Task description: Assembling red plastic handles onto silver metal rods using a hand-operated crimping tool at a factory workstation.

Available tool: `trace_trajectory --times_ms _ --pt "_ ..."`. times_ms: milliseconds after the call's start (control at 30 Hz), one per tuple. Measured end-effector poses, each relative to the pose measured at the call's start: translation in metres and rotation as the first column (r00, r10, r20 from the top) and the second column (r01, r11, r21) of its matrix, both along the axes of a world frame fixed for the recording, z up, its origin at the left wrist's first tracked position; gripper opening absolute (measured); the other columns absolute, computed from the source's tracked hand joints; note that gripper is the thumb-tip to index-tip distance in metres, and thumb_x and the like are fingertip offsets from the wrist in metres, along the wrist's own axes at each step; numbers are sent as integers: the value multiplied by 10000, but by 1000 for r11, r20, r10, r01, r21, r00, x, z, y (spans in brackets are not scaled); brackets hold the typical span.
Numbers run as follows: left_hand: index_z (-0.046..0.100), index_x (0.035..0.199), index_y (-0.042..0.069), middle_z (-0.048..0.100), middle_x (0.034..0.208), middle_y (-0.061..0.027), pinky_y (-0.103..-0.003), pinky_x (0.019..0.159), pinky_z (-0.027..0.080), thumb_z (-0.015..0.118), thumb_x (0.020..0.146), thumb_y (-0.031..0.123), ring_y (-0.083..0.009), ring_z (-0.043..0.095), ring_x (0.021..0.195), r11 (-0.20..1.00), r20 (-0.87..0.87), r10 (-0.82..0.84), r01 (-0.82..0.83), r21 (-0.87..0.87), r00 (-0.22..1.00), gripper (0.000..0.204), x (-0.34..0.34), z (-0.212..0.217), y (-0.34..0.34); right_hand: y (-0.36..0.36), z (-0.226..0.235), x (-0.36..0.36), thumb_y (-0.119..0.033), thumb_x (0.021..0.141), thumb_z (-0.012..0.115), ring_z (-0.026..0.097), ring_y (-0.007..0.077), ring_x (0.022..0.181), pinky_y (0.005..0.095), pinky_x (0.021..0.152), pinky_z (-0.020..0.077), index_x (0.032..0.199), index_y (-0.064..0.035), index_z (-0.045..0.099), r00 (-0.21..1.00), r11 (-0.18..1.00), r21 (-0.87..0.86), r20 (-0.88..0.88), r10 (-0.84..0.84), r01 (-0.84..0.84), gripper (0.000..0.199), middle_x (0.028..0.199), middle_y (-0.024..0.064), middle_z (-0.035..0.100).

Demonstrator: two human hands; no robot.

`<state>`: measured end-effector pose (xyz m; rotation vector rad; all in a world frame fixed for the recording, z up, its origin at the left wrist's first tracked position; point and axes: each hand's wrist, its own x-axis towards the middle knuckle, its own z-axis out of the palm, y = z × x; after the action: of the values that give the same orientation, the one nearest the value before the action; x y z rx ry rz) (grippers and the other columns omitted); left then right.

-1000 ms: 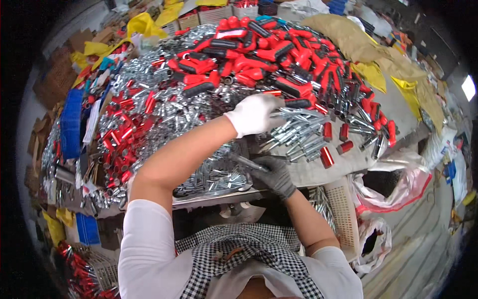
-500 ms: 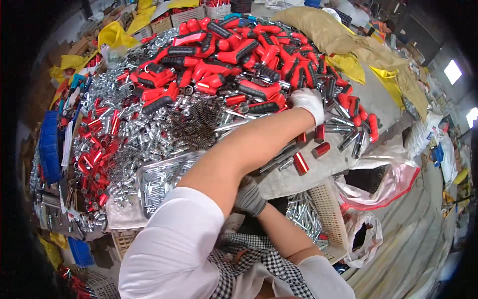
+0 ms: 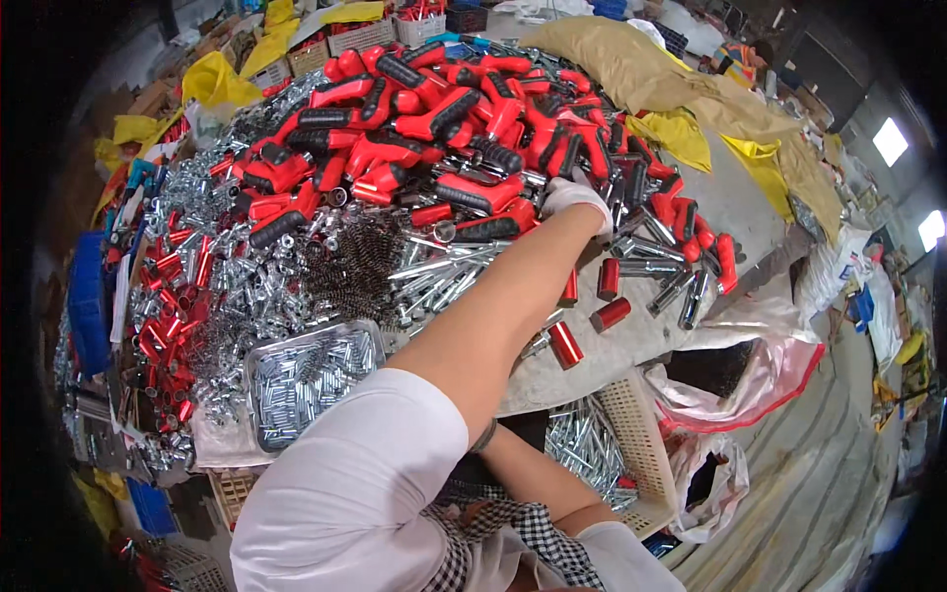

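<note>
My left hand (image 3: 577, 200), in a white glove, reaches across to the far right part of a big pile of parts. It is at the edge of the red-and-black handles (image 3: 478, 192), next to dark shiny metal tubes (image 3: 646, 266). Its fingers dip among the parts and are mostly hidden. My right hand (image 3: 483, 437) is tucked under my left forearm. Only a sliver of its grey glove cuff shows, so its fingers are out of sight. Short red cylinders (image 3: 566, 345) lie on the pale cloth just right of my left forearm.
Left of my arm are dark coil springs (image 3: 357, 261), long silver rods (image 3: 449, 274) and a clear tray (image 3: 316, 380) of small metal pins. A cream crate (image 3: 641, 444) holding metal rods stands at the near right, beside an open white sack (image 3: 779, 390). A person (image 3: 740, 61) is far back.
The view has shifted, so the pile sits lower and further left. My left hand has moved slightly farther into the pile. My right glove, visible before, is now almost covered by my left arm.
</note>
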<state>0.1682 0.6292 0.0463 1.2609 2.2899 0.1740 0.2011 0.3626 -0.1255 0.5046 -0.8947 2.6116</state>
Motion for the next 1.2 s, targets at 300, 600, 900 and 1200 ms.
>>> trace_trajectory --times_ms 300,600,900,1200 --pt "306 1492 132 531 1329 -198 -438 853 558 696 802 230 -304 615 1148 970 -11 10 -7 242 1000 799 -29 -35 15 -6 -22 -8 -256 1036 447 420 219 1340 367 1133 313 1432 -68 445 890 895 442 381 -250 62 439 1482 94 436" --pt "420 1321 33 675 979 -227 -456 749 552 734 668 231 -377 680 905 796 -221 -414 469 382 883 750 -44 69 -127 -5 62 8 -284 775 781 644 281 1019 379 921 486 1152 -21 657 670 430 889 225 -708 156 477 1131 155 674" --pt "319 1445 -21 595 1220 -253 -357 912 514 743 599 74 -314 650 1057 833 -209 45 79 547 977 950 -166 79 -408 -11 59 0 -57 794 713 646 197 985 328 849 532 1195 21 621 756 750 622 375 -536 223 419 1101 125 679" --pt "374 1375 37 647 984 -278 -449 840 532 741 613 176 -436 647 925 794 -149 441 -308 525 885 857 -191 -25 -513 -20 68 -2 -82 772 690 626 134 846 297 754 519 1182 11 650 689 511 828 233 -686 229 422 930 68 681"
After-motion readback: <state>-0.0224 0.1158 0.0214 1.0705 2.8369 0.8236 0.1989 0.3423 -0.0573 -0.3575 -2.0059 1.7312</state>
